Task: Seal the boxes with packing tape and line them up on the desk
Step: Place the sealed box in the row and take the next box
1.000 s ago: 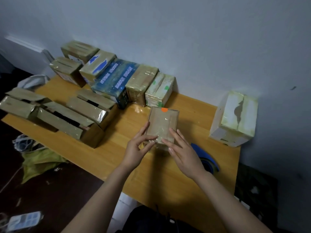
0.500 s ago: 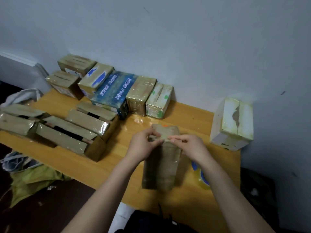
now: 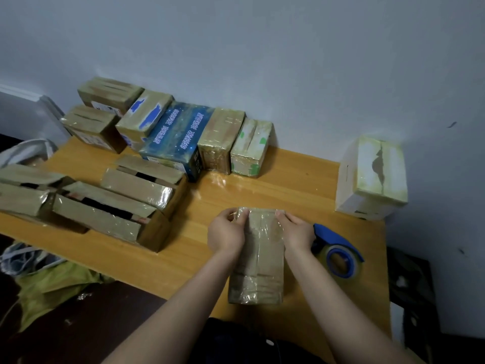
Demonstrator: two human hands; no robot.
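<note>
The brown cardboard box [image 3: 258, 258] gleams under crinkled clear tape [image 3: 265, 232]. The desk [image 3: 288, 185] is smooth varnished wood with a soft sheen. The tape dispenser [image 3: 336, 236] is glossy blue plastic. The starry box [image 3: 175, 137] is slick printed card, and the white box [image 3: 372, 177] shows torn, matt paper.

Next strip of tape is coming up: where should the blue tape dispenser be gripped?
Probably the blue arched shell of the tape dispenser, from above, with the right hand that holds the cardboard box beside it; its roll stands on edge, shell uppermost.
</note>
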